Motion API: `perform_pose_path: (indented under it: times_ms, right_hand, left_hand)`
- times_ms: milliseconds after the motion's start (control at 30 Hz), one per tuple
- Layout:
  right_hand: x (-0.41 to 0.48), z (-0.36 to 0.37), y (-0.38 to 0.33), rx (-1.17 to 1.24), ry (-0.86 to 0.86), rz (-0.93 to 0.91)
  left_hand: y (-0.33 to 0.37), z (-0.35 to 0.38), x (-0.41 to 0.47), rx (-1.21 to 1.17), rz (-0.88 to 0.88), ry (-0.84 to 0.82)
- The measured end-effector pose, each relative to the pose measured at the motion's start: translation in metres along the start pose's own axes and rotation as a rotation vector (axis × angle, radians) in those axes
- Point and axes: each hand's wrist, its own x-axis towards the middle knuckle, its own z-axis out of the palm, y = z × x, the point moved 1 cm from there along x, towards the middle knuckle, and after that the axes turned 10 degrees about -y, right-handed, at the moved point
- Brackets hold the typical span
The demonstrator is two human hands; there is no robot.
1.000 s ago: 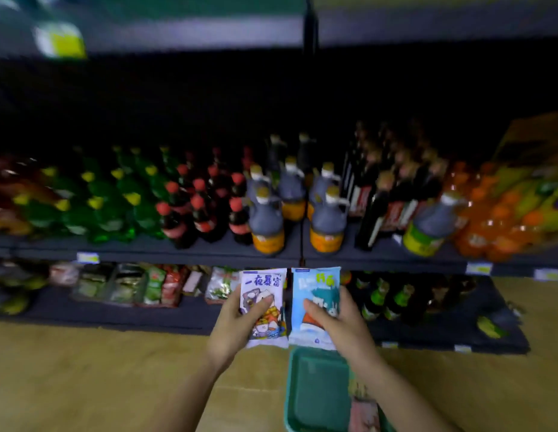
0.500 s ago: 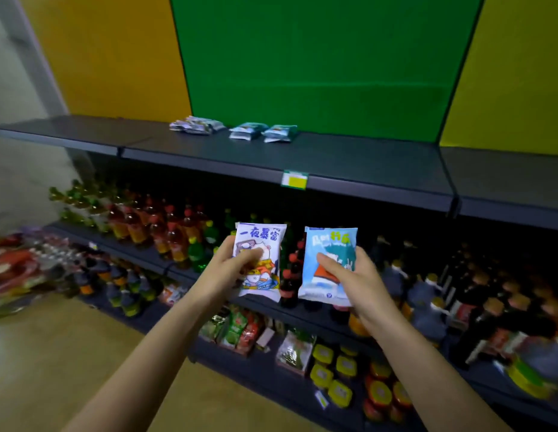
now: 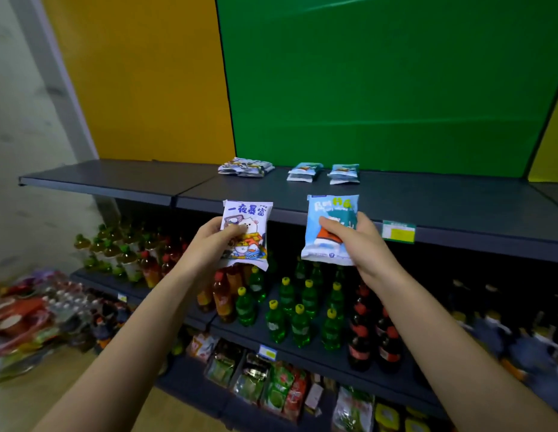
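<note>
My left hand grips a white and purple snack packet with a cartoon bear, thumb across its front. My right hand grips a light blue snack packet the same way. Both packets are held upright just in front of the edge of the dark top shelf. On that shelf lie a stack of white-purple packets and two small stacks of blue packets, farther back than my hands.
A green panel and a yellow panel back the shelving. The middle shelf below holds green bottles, orange drinks and dark bottles. Bagged goods fill the bottom shelf. A yellow price tag hangs on the top shelf edge.
Both hands rose with their packets from near the lower shelves and a green basket up to the top shelf edge. The view tilted up and the basket left the frame.
</note>
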Motion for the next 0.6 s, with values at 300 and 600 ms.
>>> perform_pose_path:
  times_ms: [300,600]
  right_hand:
    - [0.138,0.033,0.009,-0.118,0.068,-0.012]
    - [0.243,0.038,0.025,-0.246,0.175,0.066]
  left_hand:
    - [-0.004,-0.066,0.131,0.04,0.038,-0.018]
    - [-0.016,-0.116,0.256,0.225,0.009,0.024]
